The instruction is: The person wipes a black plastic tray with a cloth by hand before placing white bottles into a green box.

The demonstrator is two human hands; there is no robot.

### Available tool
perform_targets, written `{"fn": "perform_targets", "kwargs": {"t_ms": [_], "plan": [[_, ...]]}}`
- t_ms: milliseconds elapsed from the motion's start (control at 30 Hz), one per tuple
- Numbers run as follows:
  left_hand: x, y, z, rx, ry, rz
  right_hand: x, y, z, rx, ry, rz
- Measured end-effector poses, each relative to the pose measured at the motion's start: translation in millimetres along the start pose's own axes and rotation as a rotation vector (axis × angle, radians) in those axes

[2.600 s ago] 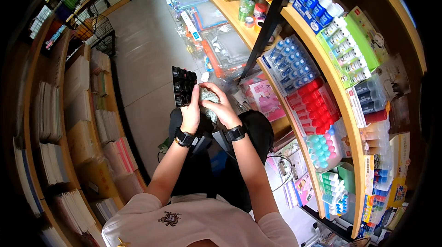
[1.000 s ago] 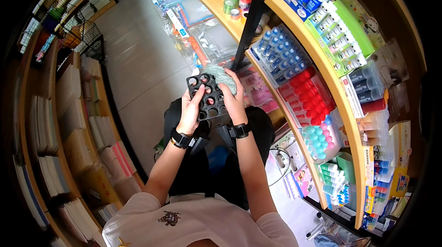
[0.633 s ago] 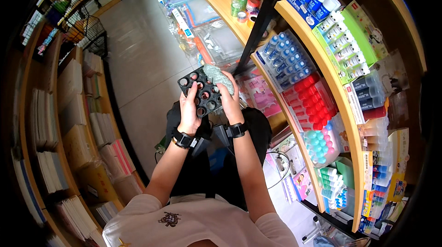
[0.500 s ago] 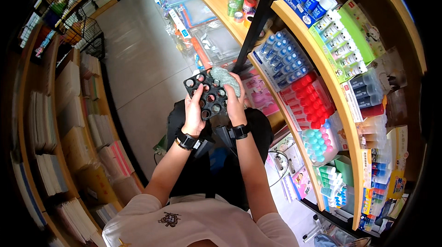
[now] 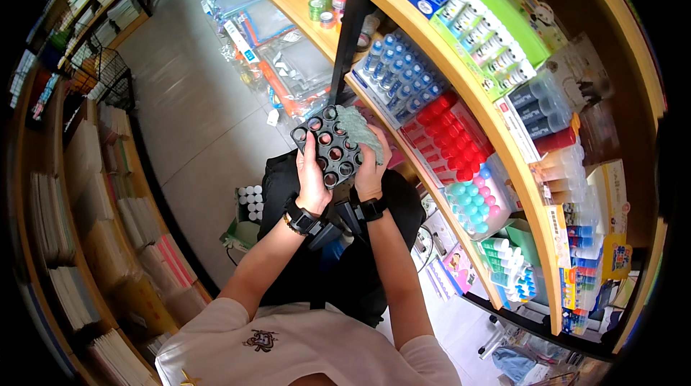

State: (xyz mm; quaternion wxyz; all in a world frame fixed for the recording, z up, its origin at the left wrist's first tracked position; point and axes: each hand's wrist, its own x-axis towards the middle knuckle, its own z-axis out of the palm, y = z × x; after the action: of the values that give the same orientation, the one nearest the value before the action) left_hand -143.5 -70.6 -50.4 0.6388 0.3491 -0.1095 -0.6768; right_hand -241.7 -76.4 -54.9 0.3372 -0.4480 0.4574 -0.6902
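A black plastic tray [image 5: 332, 145] with several round holes is held up in front of me, tilted, some holes showing red inside. My left hand [image 5: 312, 178] grips its lower left edge. My right hand [image 5: 370, 167] holds the tray's right side and presses a grey-green cloth [image 5: 358, 128] against it. Both wrists carry black bands. The tray hovers just left of a curved wooden shelf [image 5: 425, 170] stocked with red-capped bottles [image 5: 450, 134] and blue-capped bottles [image 5: 394, 73].
A black upright post [image 5: 350, 26] rises behind the tray. Small white-capped bottles [image 5: 250, 197] sit in a box on the floor by my legs. Turquoise-capped bottles [image 5: 471, 204] fill the shelf to my right. Stacks of paper [image 5: 86, 199] line shelves on my left.
The tray has been turned from edge-on to showing its holes, and raised toward the shelf. The cloth has stayed under my right hand throughout.
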Motion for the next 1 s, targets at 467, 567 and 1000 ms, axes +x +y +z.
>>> {"fn": "perform_targets", "kwargs": {"t_ms": [467,567,1000], "plan": [[5,-10,7,-0.054,0.061,-0.128,6,-8,4,-0.126,0.117,-0.025],[11,0,-6,-0.036,0.078,-0.159,5,-2,12,-0.127,0.065,-0.029],[7,63,-33,0.039,0.037,-0.077,-4,19,61,0.003,0.084,0.138]]}}
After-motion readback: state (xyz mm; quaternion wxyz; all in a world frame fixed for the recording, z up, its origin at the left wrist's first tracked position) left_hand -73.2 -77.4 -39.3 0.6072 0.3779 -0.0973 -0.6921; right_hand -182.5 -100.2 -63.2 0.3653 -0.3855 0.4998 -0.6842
